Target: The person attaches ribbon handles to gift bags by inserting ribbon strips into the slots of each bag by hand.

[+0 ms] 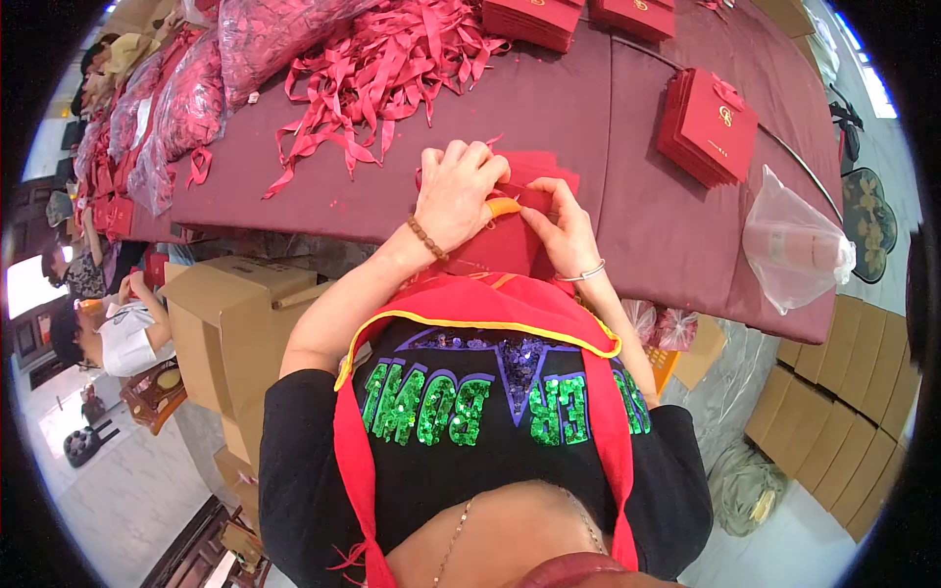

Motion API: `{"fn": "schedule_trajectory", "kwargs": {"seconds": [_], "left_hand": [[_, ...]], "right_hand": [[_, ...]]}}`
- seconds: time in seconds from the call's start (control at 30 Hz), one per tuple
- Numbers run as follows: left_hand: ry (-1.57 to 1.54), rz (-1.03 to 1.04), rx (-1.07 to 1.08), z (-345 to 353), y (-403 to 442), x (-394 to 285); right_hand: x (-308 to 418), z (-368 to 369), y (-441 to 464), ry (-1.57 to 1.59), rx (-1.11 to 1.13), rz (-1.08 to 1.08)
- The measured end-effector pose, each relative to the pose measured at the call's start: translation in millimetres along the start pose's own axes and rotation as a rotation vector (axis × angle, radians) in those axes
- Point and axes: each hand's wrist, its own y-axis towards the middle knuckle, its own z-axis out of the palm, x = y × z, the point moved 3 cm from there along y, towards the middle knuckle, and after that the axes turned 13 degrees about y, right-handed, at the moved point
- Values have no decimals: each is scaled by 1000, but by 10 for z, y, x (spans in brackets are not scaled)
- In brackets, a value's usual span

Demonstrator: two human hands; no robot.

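A red paper bag [510, 250] lies at the table's front edge, close to my body, over more red bag paper [549, 167]. My left hand [461, 196], wearing a beaded bracelet, has its fingers curled over the upper part of this bag. Beside those fingertips is a small orange-yellow piece [503, 207]; whether it is a tool handle or a finger cover I cannot tell. My right hand [564, 225], with a bangle, grips the bag's right edge between thumb and fingers. The fingertips of both hands are partly hidden.
Loose red ribbons [392, 73] are heaped behind my hands. Stacked red bags [708, 127] and a clear plastic bag [794, 240] are at the right. Cardboard boxes [221, 314] stand below left, and more cartons [833, 402] at right. Another person [123, 333] sits at left.
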Motion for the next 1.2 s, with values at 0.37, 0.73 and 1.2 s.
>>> {"fn": "schedule_trajectory", "kwargs": {"seconds": [0.37,0.73,1.2], "left_hand": [[-351,-17,460,30,247,180],[-602,110,956,160,526,284],[-678,-447,706,371,623,556]], "right_hand": [[106,-51,-16,-82,69,-12],[170,18,33,-132,149,-111],[135,102,26,-4,144,13]]}}
